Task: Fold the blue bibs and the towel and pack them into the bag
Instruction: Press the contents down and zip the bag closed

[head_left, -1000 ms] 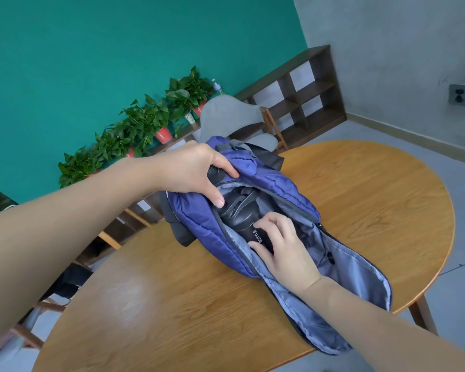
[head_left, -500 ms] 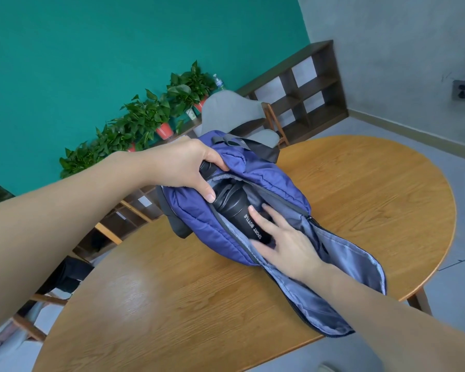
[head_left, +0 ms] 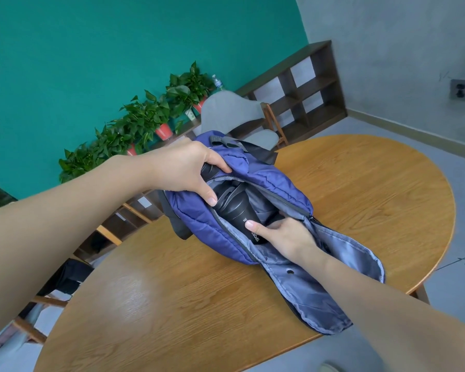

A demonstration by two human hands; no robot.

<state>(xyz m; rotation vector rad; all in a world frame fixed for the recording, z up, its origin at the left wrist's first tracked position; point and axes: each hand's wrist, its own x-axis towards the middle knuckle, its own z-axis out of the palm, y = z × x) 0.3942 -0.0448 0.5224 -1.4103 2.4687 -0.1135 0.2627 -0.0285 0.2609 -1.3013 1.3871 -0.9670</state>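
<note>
Bag [head_left: 255, 183] and bottle [head_left: 236, 210] in hands [head_left: 183, 170].

— What sort of room am I seeing?
— An office lounge, I think: round wooden table [head_left: 360, 189], open cube shelving [head_left: 304, 89], potted plants [head_left: 145, 116], grey chair [head_left: 231, 111], teal wall [head_left: 118, 49].

One bag [head_left: 266, 183], one black bottle [head_left: 235, 210], one table [head_left: 360, 200] — two hands, one grey chair [head_left: 231, 114].
</note>
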